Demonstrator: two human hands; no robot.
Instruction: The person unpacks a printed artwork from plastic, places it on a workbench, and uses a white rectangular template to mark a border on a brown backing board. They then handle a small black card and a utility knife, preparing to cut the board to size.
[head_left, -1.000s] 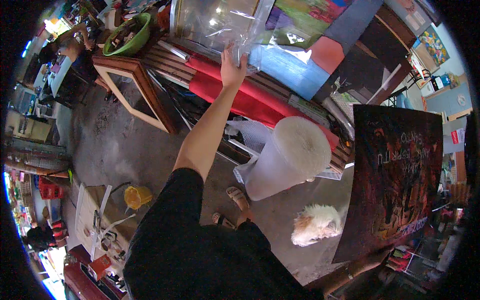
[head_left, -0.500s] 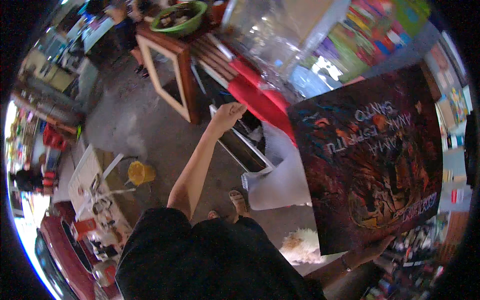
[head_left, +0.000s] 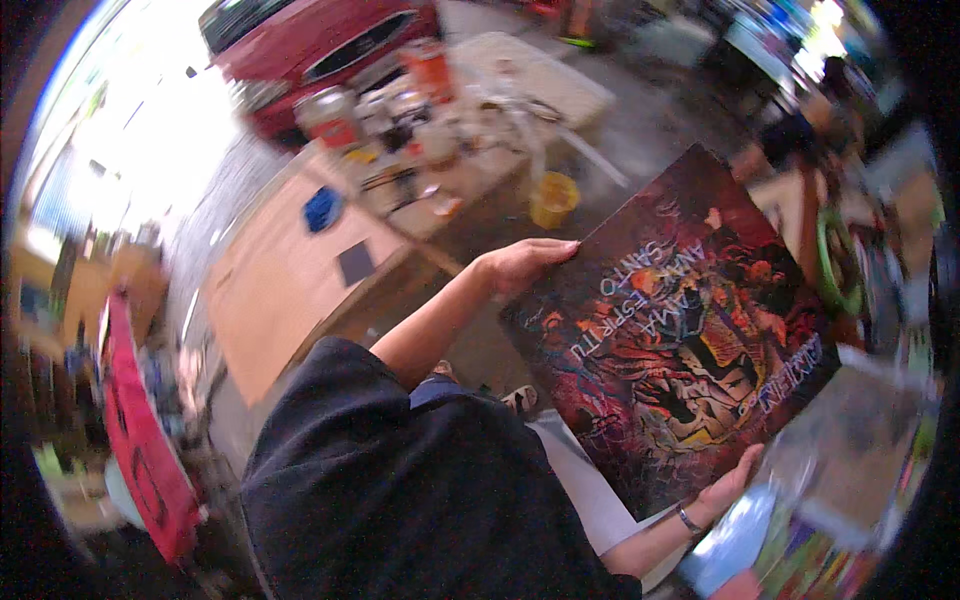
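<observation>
Because the painting (head_left: 680, 340) is broad and thin, I do best to carry it by its edges, one hand on each of two opposite sides. It hangs in front of me, to the right of the cardboard sheet (head_left: 260, 310) and well apart from it. My left hand (head_left: 525, 265), the nearer one to the cardboard, is clamped on the upper-left edge with the thumb at the border; the other fingers are hidden behind, so I cannot tell how far they wrap. My right hand (head_left: 728, 488), farther from the cardboard, is closed on the lower-right edge. I would keep both palms low on the rim, press nothing into the painted face, and mind the upper corner, which points toward the yellow bucket (head_left: 553, 200) to the right of the cardboard.

The face is dark, nearly black in places, worked over with deep red, orange and purple strokes. Pale lettering slants across it, and toward the lower right a tan and yellowish shape is outlined in black. All the corners look square, and I see no dents, though blur hides finer marks.
</observation>
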